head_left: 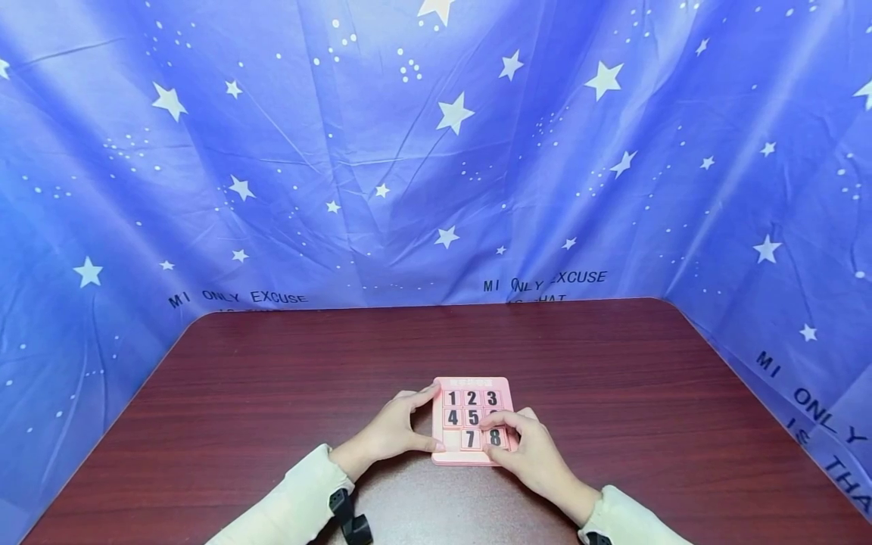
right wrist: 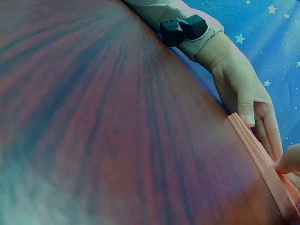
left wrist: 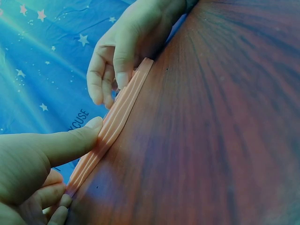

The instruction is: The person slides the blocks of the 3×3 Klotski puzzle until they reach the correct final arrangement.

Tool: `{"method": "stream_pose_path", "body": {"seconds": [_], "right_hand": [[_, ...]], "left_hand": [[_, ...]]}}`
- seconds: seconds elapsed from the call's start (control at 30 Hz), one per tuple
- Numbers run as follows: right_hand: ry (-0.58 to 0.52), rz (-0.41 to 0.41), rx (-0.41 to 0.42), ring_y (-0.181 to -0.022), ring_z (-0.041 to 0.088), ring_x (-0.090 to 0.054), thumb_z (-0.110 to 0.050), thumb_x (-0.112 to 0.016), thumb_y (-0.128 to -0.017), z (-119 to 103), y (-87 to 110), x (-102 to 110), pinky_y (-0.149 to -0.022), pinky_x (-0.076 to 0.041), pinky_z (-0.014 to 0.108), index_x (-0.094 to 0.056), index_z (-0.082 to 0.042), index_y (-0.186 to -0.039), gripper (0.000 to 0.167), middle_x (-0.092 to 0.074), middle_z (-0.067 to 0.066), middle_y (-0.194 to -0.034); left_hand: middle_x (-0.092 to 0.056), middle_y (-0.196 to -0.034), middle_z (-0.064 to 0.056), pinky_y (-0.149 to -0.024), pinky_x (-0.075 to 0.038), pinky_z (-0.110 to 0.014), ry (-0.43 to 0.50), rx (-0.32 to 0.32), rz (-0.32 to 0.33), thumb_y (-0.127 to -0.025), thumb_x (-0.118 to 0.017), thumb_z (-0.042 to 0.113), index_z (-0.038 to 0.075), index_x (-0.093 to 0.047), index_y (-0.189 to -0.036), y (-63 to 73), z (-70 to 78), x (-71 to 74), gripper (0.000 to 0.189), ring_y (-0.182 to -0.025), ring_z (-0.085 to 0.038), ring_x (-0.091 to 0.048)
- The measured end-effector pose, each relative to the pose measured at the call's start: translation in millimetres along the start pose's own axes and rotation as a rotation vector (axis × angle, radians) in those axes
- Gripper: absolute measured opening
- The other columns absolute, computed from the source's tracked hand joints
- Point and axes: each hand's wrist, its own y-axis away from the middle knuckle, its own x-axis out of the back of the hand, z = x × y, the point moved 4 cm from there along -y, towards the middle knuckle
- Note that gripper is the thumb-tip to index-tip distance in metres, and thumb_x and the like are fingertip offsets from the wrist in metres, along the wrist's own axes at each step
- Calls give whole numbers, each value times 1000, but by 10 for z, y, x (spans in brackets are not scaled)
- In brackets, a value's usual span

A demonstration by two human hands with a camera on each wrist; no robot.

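A pink sliding number puzzle (head_left: 470, 458) lies flat on the table. Its tiles show 1, 2, 3 on top, 4, 5 and a mostly covered tile in the middle row, and 7 (head_left: 470, 439) and 8 at the bottom; the bottom left cell has no tile. My left hand (head_left: 390, 431) holds the frame by its left side, thumb at the lower corner and forefinger at the upper one. Over the right part of the tiles, my right hand (head_left: 534, 452) rests its forefinger near the 5 and its thumb by the 8. The left wrist view shows the puzzle edge-on (left wrist: 123, 108).
The dark red wooden table (head_left: 306, 371) extends around the puzzle. Blue curtains (head_left: 381, 151) with white stars hang behind the table and at its sides. A black wrist device (head_left: 350, 518) sits on the left sleeve.
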Motion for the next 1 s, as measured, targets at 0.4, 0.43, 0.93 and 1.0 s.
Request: {"method": "stream_pose_path", "body": {"seconds": [0.4, 0.43, 0.93, 1.0], "right_hand": [[-13, 13, -9, -74, 9, -38, -6, -81, -64, -16, 1, -47, -63, -34, 23, -74, -26, -88, 32, -54, -6, -80], [-19, 12, -14, -74, 9, -39, -6, -81, -64, -17, 2, -52, -63, -34, 22, -74, -26, -88, 32, -53, -5, -81], [0, 43, 1, -73, 8, -37, -6, -81, -60, -94, -5, -124, -63, -34, 22, -75, -24, -85, 31, -49, -5, -76], [5, 47, -5, -72, 7, -37, -6, -81, -60, -98, -6, -127, -62, -34, 22, -76, -24, -84, 31, -48, -5, -75]], "left_hand": [[-43, -144, -12, -102, -33, -49, 1, 10, -1, -64, -86, 30, 3, -42, -141, -4, -8, 2, 93, -121, -31, -44], [-43, -144, -12, -102, -33, -49, 1, 13, -2, -64, -86, 30, 3, -42, -141, -3, -10, 2, 93, -121, -31, -44], [-43, -143, -14, -102, -33, -50, -10, -6, 4, -63, -86, 26, 2, -42, -140, 3, -8, -3, 92, -122, -33, -43], [-44, -143, -14, -102, -33, -51, -10, -6, 4, -64, -86, 26, 1, -43, -140, -1, -10, -3, 91, -122, -33, -43]]}}
